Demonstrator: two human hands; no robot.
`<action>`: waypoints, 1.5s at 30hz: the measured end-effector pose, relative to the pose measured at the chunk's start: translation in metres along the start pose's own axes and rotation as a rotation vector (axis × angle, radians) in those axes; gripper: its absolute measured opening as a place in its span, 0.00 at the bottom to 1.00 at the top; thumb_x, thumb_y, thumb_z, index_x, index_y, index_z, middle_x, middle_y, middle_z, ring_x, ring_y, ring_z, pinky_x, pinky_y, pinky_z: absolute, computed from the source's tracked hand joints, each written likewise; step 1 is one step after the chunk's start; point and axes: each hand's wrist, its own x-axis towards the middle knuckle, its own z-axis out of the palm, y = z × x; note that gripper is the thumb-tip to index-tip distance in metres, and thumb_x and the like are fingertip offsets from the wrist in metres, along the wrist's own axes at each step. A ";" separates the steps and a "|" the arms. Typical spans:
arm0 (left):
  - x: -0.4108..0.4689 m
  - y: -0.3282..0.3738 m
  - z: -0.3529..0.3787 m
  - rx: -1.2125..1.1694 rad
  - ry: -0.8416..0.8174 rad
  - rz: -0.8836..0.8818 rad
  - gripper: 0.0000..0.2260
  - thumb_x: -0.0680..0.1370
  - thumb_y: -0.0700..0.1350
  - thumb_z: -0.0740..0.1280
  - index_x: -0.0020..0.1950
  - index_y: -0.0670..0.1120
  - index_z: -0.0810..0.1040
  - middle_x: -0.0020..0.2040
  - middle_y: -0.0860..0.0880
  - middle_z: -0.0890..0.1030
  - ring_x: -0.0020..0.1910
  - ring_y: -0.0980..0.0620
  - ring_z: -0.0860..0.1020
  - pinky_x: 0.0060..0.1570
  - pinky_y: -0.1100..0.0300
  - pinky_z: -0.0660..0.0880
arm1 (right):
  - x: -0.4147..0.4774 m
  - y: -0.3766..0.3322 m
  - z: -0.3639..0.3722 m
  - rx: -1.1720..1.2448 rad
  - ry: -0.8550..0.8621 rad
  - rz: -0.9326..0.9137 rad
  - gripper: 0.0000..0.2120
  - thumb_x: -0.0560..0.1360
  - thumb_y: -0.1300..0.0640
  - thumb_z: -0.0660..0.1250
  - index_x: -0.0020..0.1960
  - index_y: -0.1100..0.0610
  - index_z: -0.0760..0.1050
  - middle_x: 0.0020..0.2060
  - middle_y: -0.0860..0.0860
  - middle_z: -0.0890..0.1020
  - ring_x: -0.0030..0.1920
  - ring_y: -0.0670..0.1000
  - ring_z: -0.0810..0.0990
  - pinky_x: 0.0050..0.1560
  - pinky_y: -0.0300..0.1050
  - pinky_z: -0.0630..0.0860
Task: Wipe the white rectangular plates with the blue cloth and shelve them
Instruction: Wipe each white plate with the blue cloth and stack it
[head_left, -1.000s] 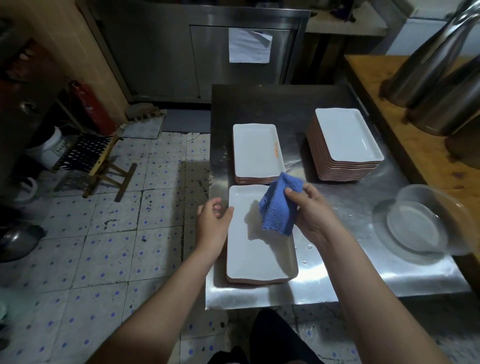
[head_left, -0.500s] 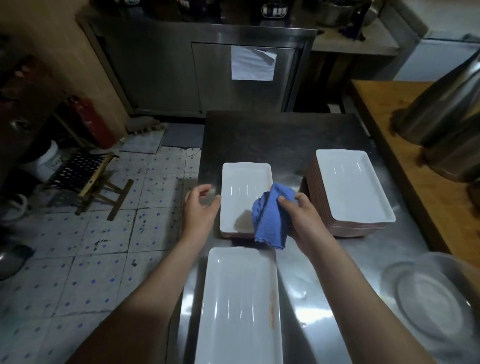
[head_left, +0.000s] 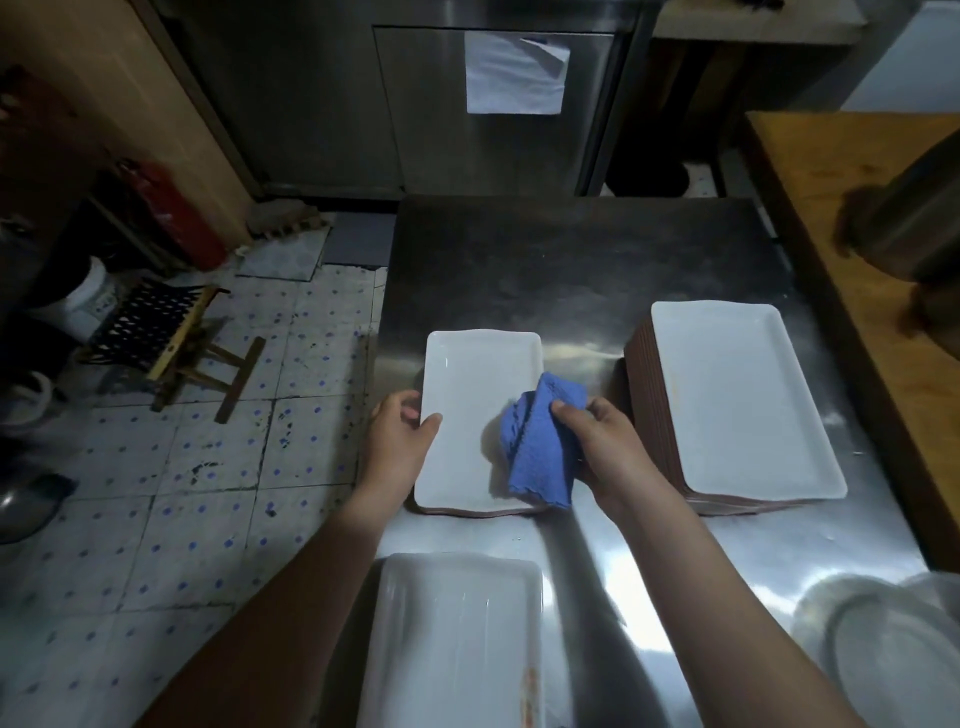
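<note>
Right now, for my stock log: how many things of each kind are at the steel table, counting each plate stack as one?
White rectangular plate lots: 3 (middle stack, tall right stack, near plate)
Blue cloth: 1
Clear round container: 1
Total: 5

Near plate, at the bench's near edge: cut off by the bottom picture edge. Blue cloth hides the middle plate's near right corner and most of the right hand's fingers. Left hand fingertips under that plate's left rim: hidden. Clear bowl, near right corner: cut off, blurred.
</note>
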 end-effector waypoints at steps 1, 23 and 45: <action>-0.001 0.000 -0.001 0.025 0.012 0.017 0.12 0.75 0.42 0.68 0.58 0.42 0.77 0.52 0.44 0.76 0.44 0.51 0.75 0.40 0.64 0.67 | 0.000 0.001 -0.001 0.000 0.004 0.005 0.04 0.77 0.56 0.66 0.49 0.55 0.73 0.44 0.52 0.81 0.43 0.49 0.80 0.40 0.44 0.76; -0.053 0.031 -0.031 -0.377 -0.059 -0.070 0.04 0.81 0.47 0.56 0.56 0.51 0.64 0.46 0.51 0.74 0.41 0.55 0.73 0.35 0.60 0.69 | -0.080 -0.024 -0.020 -0.131 0.141 -0.220 0.05 0.78 0.54 0.64 0.49 0.52 0.78 0.50 0.55 0.83 0.52 0.56 0.81 0.50 0.50 0.76; -0.211 0.041 -0.117 -0.781 -0.143 -0.052 0.13 0.81 0.55 0.55 0.49 0.53 0.77 0.44 0.53 0.82 0.42 0.57 0.81 0.37 0.64 0.76 | -0.236 0.022 0.078 -1.448 -0.047 -0.886 0.27 0.81 0.48 0.52 0.77 0.55 0.51 0.77 0.50 0.51 0.77 0.50 0.45 0.73 0.49 0.43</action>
